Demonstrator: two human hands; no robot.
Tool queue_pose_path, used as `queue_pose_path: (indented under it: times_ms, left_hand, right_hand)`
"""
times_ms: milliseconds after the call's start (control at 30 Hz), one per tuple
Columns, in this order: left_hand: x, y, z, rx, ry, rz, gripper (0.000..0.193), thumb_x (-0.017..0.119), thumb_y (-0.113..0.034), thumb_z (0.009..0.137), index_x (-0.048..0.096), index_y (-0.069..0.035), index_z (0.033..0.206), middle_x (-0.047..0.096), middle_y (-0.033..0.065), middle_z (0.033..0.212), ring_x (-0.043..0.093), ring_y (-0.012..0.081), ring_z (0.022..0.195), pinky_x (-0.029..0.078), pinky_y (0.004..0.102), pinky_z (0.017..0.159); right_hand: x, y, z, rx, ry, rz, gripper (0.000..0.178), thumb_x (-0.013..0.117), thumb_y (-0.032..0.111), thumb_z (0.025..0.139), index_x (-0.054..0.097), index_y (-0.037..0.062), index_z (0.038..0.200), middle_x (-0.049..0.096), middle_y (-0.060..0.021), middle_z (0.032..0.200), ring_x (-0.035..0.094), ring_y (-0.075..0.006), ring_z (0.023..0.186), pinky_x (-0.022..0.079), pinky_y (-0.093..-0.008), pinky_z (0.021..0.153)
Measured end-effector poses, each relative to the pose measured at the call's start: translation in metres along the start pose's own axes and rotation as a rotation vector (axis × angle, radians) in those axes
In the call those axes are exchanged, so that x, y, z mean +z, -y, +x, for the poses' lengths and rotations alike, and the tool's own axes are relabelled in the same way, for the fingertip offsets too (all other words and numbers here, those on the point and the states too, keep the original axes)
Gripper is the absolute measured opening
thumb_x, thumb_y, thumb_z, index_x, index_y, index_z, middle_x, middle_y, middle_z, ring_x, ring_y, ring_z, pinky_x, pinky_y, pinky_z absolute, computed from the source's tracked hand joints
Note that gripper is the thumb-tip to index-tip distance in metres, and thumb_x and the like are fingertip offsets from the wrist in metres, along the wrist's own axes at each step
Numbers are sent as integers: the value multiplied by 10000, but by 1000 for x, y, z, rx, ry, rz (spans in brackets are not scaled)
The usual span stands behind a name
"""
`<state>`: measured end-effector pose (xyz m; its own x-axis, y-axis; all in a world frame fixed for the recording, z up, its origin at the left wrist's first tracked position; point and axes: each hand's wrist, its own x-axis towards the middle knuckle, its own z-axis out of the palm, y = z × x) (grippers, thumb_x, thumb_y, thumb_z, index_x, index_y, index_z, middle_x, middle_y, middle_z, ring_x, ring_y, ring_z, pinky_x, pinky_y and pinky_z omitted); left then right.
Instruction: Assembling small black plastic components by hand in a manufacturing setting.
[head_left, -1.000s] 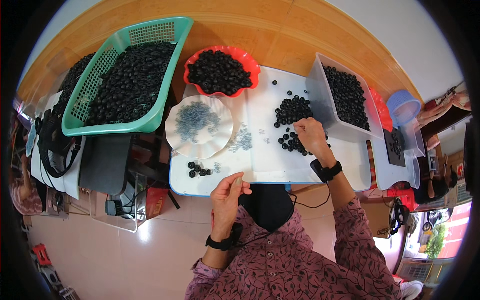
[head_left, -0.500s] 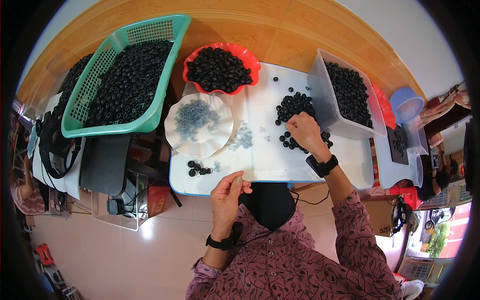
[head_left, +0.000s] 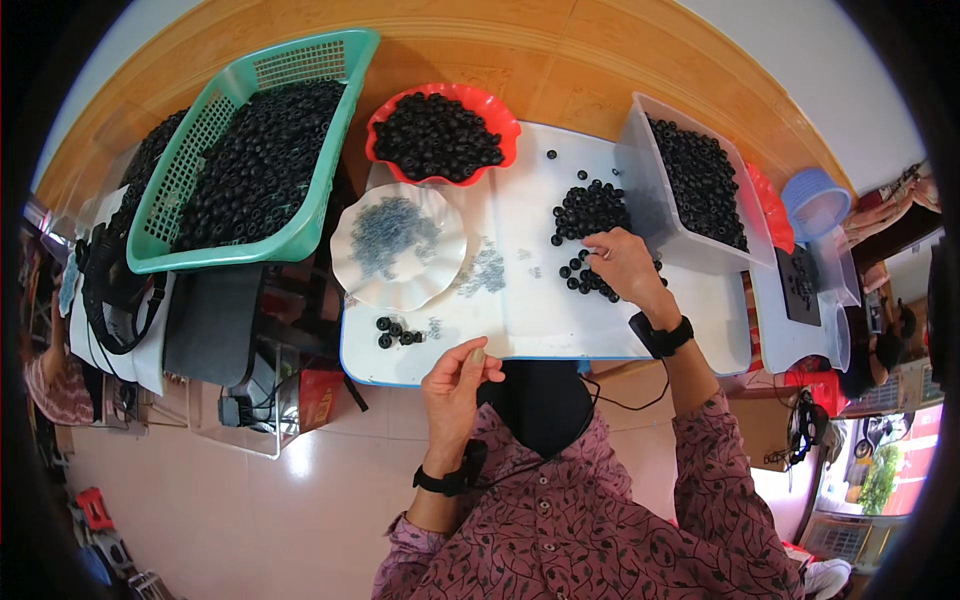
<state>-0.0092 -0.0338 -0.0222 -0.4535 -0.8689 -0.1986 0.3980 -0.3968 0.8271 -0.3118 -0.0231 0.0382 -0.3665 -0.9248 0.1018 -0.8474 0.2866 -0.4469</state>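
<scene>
Here you are, right hand (head_left: 630,272) out over the right half of the table (head_left: 530,335), fingertips down at the near group of black rings (head_left: 578,284). Thumb and fingers are drawn in close — whether a ring is caught between them, I can't tell. Your left hand (head_left: 455,388) sits at the near edge, thumb laid against the index finger; anything pinched there is hidden from me.

The step in hand looks like picking out single rings. From this pose, a lift would call for a narrow pinch on one ring, leaving its neighbours undisturbed.

Behind that hand lies a denser black heap (head_left: 590,210), beside the clear bin (head_left: 648,190) at the far right corner. Over by the left edge stands the white plate (head_left: 400,295) with small clear pieces (head_left: 392,235) — and between it and the near left corner, a few black rings (head_left: 401,333) lie bunched together.
</scene>
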Motion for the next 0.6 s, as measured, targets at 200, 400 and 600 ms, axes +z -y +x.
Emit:
queue_pose_path:
  times_ms: [200, 400, 600]
  left_hand:
    - [1, 0, -1, -4, -3, -4, 216, 567, -92, 973, 629, 20, 1147, 677, 92, 872, 651, 131, 754, 542, 242, 721]
    - [0, -2, -5, -26, 5, -22, 227, 551, -86, 975, 610, 43, 1152, 655, 89, 887, 656, 149, 769, 575, 322, 824]
    - [18, -2, -9, 36, 79, 18, 257, 579, -22, 943, 598, 35, 1192, 650, 96, 993, 650, 146, 829, 575, 306, 825]
  right_hand:
    - [7, 11, 0, 7, -1, -226, 207, 660, 138, 809, 700, 33, 983, 594, -132, 901, 614, -302, 824, 496, -383, 735]
    - [2, 36, -23, -109, -24, 53, 149, 665, 124, 829, 691, 24, 936, 599, -133, 861, 602, -297, 772, 481, -378, 692]
    - [18, 86, -75, 97, 248, 777, 194, 614, 169, 940, 663, -14, 980, 591, -13, 788, 558, -77, 642, 458, -215, 598]
